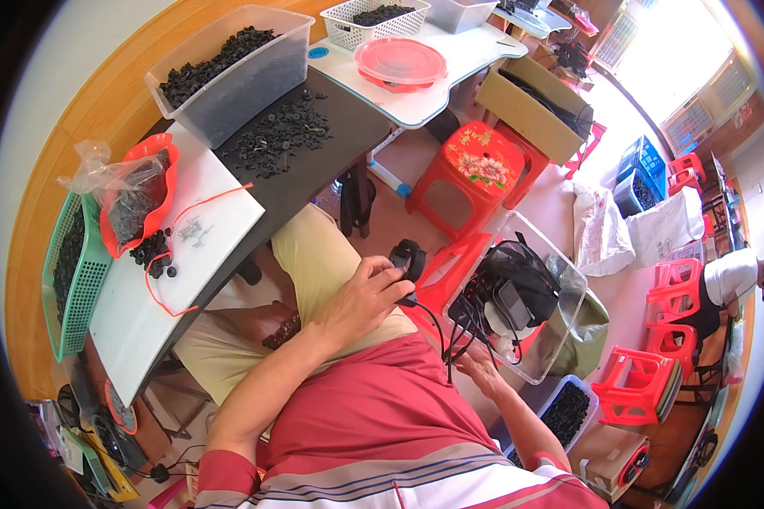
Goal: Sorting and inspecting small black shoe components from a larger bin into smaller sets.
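My left hand [363,299] is closed on a black strapped device [408,260], a small dark piece with a round loop, held above my right thigh. From it a black cable [433,318] runs down to the right. Beside the clear plastic bin [575,327], my right hand [481,373] has its fingers bent at several black cables [455,346]; the bin's edge and the cables partly cover the fingertips. A black mesh bag [522,284] and dark gear with cables lie in the bin, which rests on a red stool [437,293].
On the left, a table [144,314] bears small black pieces [151,254], a red dish [171,174] with a plastic bag and a green basket [83,284]. A large bin [255,97] of black parts stands behind. More red stools [637,382] and a person [726,284] are at right.
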`<state>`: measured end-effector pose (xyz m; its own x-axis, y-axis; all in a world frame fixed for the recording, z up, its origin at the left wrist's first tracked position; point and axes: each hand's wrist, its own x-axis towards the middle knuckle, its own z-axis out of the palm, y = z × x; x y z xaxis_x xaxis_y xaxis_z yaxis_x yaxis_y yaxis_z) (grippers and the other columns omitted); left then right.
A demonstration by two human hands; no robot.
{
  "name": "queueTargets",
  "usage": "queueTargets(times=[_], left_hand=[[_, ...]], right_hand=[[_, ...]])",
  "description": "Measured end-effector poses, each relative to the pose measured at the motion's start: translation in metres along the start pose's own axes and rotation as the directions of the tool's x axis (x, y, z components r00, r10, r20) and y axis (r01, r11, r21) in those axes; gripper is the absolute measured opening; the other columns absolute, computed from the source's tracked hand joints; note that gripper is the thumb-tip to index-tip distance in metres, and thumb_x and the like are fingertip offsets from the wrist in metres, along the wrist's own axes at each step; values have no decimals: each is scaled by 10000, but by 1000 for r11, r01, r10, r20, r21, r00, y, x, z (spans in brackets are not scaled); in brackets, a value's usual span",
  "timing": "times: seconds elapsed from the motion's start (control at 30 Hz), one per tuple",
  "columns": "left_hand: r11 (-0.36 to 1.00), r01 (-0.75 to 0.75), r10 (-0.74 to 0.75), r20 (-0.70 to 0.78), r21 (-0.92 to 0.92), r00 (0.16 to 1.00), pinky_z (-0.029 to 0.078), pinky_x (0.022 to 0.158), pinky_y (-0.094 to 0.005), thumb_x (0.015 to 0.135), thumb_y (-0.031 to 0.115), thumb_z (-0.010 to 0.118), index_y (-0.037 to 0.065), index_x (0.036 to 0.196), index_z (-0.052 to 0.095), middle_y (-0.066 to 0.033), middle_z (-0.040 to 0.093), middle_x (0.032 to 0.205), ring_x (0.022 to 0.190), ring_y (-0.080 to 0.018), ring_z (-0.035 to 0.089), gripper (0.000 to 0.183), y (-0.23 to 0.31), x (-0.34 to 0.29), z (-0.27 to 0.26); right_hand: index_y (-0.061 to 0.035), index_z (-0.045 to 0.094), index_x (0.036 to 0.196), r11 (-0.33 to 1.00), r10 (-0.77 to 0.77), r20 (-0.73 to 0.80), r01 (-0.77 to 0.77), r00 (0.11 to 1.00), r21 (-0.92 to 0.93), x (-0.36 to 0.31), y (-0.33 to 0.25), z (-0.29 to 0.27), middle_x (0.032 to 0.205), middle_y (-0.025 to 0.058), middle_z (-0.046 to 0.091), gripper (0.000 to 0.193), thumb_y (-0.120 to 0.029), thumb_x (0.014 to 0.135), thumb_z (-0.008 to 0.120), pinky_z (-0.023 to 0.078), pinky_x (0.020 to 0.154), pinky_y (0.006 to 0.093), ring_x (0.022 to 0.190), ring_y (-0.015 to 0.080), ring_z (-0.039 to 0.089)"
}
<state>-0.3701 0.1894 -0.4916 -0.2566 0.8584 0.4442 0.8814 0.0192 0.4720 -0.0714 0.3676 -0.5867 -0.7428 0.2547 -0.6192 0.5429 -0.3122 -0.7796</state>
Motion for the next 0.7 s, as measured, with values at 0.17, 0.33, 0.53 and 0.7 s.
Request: queueTargets(times=[0.17, 0.33, 0.53, 0.7], left_hand=[[999, -41, 41, 10, 13, 999, 525, 970, -407, 780, 26, 728, 140, 1179, 607, -75, 610, 1214, 1195, -339, 505, 432, 13, -4, -12], [990, -124, 128, -55, 71, 990, 538, 969, -399, 804, 63, 707, 165, 1192, 612, -71, 536, 1251, 1220, -330, 489, 413, 17, -11, -10], [978, -201, 207, -98, 63, 974, 534, 946, -401, 777, 77, 762, 160, 1143, 681, -75, 556, 1210, 1176, -313, 534, 384, 24, -15, -14], [972, -237, 236, -113, 5, 965, 542, 960, -395, 781, 74, 772, 162, 1153, 671, -72, 551, 1207, 1162, -302, 551, 396, 30, -17, -17]], right_hand=[[-7, 613, 1316, 720, -130, 62, 137, 990, -681, -33, -26, 6, 1267, 222, 654, 456, -337, 1007, 559, 520, 921, 403, 1015, 284, 706], [-28, 678, 1214, 330, 54, 165, 138, 985, -934, -62, -109, 29, 1095, 212, 717, 359, -284, 968, 618, 555, 823, 424, 937, 335, 718], [-44, 680, 1231, 791, -343, -32, 270, 939, -548, -27, -151, 56, 1017, 120, 711, 316, -183, 948, 701, 558, 768, 325, 886, 182, 692], [-31, 609, 1337, 765, -577, 52, 562, 815, -315, -3, -157, 76, 1335, 114, 576, 424, -154, 949, 728, 539, 912, 316, 1136, 165, 605]])
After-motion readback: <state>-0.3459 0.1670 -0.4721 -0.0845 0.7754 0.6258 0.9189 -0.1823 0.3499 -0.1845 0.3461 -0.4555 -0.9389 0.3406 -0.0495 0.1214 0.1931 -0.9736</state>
